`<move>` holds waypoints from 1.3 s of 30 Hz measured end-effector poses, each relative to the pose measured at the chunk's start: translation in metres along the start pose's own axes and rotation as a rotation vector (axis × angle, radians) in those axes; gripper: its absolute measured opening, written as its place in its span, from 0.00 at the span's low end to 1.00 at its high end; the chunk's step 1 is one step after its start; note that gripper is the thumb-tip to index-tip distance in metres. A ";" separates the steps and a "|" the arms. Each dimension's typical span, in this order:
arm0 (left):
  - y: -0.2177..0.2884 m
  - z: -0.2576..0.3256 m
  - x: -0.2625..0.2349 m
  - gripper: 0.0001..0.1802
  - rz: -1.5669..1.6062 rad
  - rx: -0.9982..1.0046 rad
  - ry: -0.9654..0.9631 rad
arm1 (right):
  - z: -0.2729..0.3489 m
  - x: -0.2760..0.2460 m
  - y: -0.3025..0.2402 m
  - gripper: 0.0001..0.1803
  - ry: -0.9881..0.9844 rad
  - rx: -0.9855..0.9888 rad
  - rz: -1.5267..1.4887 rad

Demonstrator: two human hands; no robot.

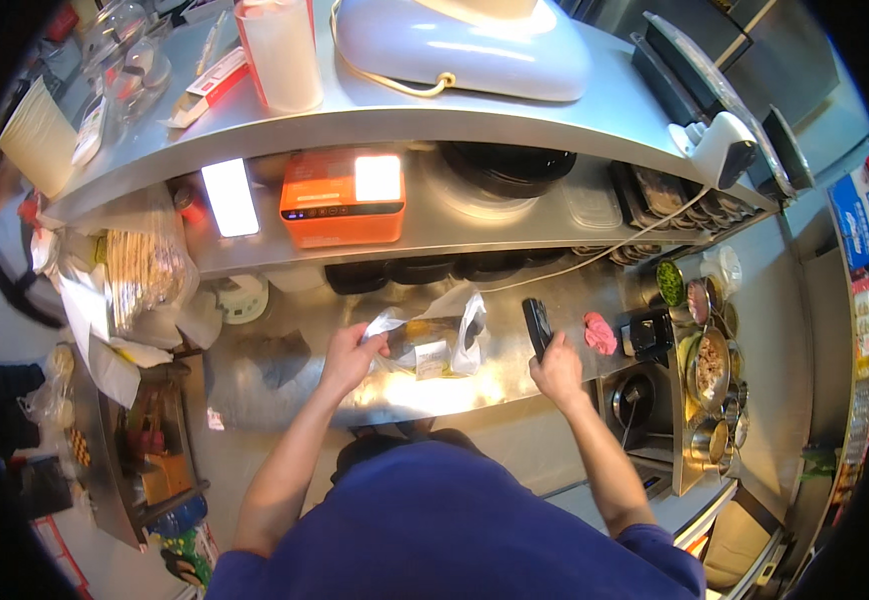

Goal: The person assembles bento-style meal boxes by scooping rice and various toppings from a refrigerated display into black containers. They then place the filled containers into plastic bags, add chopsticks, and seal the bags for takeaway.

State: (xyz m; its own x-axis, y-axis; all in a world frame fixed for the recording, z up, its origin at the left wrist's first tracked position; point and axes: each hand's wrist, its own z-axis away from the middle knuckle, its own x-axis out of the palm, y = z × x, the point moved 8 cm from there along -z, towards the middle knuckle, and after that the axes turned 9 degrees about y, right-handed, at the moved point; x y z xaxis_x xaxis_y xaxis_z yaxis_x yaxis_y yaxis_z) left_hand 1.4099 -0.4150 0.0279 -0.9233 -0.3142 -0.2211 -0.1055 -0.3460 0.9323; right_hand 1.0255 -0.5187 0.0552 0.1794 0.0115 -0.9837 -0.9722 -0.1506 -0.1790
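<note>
My left hand (351, 356) pinches the left side of a clear plastic bag (469, 345) on the steel counter. Inside the bag lies a dark container or pack of food, and a white label (432, 358) shows on its front. To the right of the bag, my right hand (559, 372) is wrapped round a long black handheld device (537, 325), its far end pointing away from me. Whether it is a phone or another tool, I cannot tell. A crumpled pink cloth (600, 334) lies just right of that hand.
Above the steel counter (395, 398) runs a shelf holding a lit phone (230, 198), an orange printer-like box (343, 212) and black bowls (510, 168). Food tubs (710, 365) line the right side. Bundled wrapped chopsticks (143, 268) hang at the left. A white cable (615, 248) crosses the shelf.
</note>
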 end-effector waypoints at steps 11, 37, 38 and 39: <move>0.042 0.058 -0.028 0.32 0.869 -0.237 -0.090 | 0.007 0.171 0.037 0.37 0.339 0.110 -0.101; -0.031 0.112 -0.123 0.29 0.782 -0.108 -0.168 | 0.054 -0.087 -0.762 0.05 0.185 -2.027 -0.062; -0.031 0.112 -0.125 0.29 0.754 -0.108 -0.163 | 0.060 -0.097 -0.759 0.05 0.238 -2.070 -0.181; -0.031 0.112 -0.125 0.29 0.755 -0.107 -0.168 | 0.065 -0.107 -0.754 0.05 0.292 -2.108 -0.302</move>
State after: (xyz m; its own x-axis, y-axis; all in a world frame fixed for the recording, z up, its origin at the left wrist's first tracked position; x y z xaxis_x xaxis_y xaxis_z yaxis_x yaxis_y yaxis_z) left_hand 1.4873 -0.2662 0.0584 -0.7753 -0.3633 0.5166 0.6021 -0.1783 0.7783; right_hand 1.7296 -0.3421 0.2944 0.4688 0.1582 -0.8690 0.6162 -0.7635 0.1935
